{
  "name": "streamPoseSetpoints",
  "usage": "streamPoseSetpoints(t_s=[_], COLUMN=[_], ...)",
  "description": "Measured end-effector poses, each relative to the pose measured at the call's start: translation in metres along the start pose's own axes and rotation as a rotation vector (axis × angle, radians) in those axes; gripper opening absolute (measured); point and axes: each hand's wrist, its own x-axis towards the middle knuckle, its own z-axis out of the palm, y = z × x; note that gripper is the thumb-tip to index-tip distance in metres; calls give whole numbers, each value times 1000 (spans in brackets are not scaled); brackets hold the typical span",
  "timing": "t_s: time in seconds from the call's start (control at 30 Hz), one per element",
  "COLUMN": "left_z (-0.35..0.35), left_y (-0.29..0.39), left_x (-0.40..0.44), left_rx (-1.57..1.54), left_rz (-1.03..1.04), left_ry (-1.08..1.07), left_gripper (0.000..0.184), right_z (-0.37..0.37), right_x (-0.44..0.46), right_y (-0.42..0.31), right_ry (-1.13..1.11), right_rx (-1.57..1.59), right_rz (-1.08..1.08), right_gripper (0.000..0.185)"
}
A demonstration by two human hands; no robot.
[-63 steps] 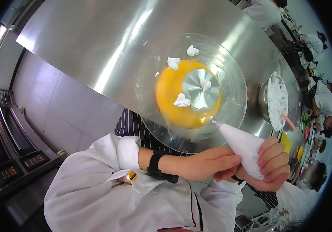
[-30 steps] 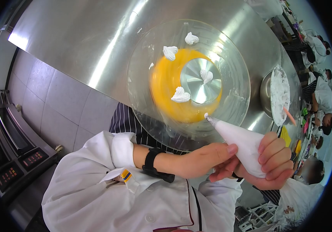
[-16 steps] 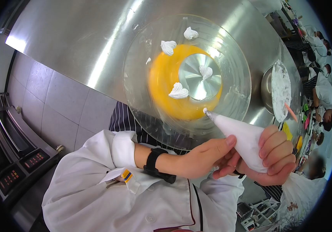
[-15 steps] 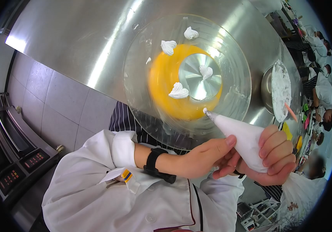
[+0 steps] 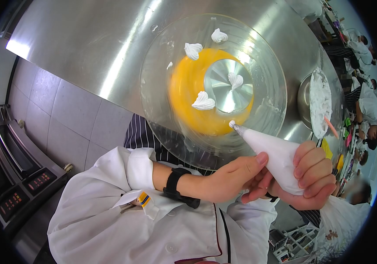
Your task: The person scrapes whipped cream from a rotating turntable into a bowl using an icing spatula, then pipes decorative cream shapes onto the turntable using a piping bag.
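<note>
My right hand (image 5: 313,176) is wrapped round the wide end of a white piping bag (image 5: 272,149). My left hand (image 5: 236,174), with a black band on its wrist, has its thumb against the bag's side and its fingers curled beneath. A small blob of cream sits at the nozzle (image 5: 236,126), over the lower edge of an orange ring (image 5: 184,92). The ring shows under or in a clear round turntable plate (image 5: 157,79). Several white heart-shaped cream shapes lie on the plate, one at the lower left (image 5: 203,101) and one over the silver centre (image 5: 228,92).
Right of the plate, a metal bowl (image 5: 304,101) stands beside heaped white cream (image 5: 320,103) with a pinkish handle. The plate rests on a steel table (image 5: 78,48). Dark equipment with red displays (image 5: 25,189) is at the left. People in white work at the far right.
The cream blob at the nozzle has grown since half a second ago. Compared with the earliest frame, the bag tip has shifted slightly left and up, and the plate appears higher in view.
</note>
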Motion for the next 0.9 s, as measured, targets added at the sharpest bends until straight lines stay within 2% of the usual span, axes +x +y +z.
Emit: streamPoseSetpoints(t_s=[0.9], left_z=[1], left_y=[-1], left_x=[-1], left_rx=[9], left_rz=[57], left_ry=[-4], left_gripper=[48], right_z=[0], right_x=[-5], right_y=[4], right_ry=[44], right_rx=[54], right_rz=[-34], right_gripper=[34])
